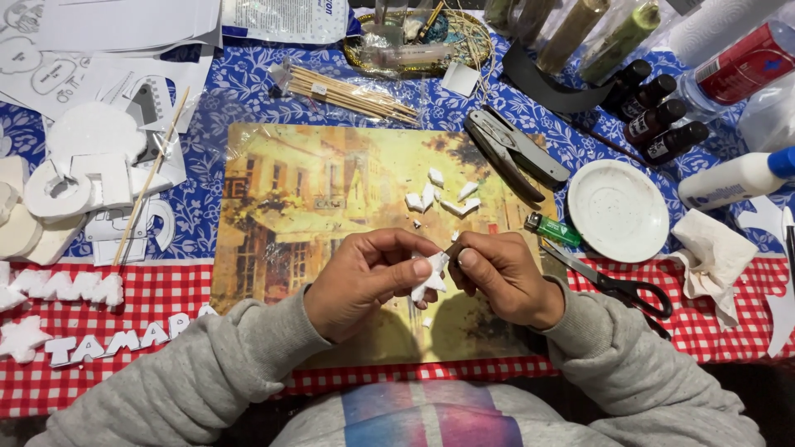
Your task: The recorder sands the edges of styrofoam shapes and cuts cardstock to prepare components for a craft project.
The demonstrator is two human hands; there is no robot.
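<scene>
Head view shows the left hand (364,277) pinching a small white foam piece (431,277) over the picture mat (290,215) on the desk (190,298). Closed around a dark-handled cutter (455,249), the right hand (501,277) looks mid-trim; the next cut needs a steady grip, blade clear of fingertips.

A picture placemat (306,207) lies at the centre of the desk (240,91), which carries a blue floral cloth at the rear and a red checked cloth at the front. White foam scraps (439,199) rest on the placemat. A bundle of wooden skewers (352,93) lies behind it. To the right: a hole punch (513,149), a white round lid (618,210), black-handled scissors (621,288), a crumpled tissue (712,257), dark small bottles (654,116). White foam letters (116,341) lie at left.
</scene>
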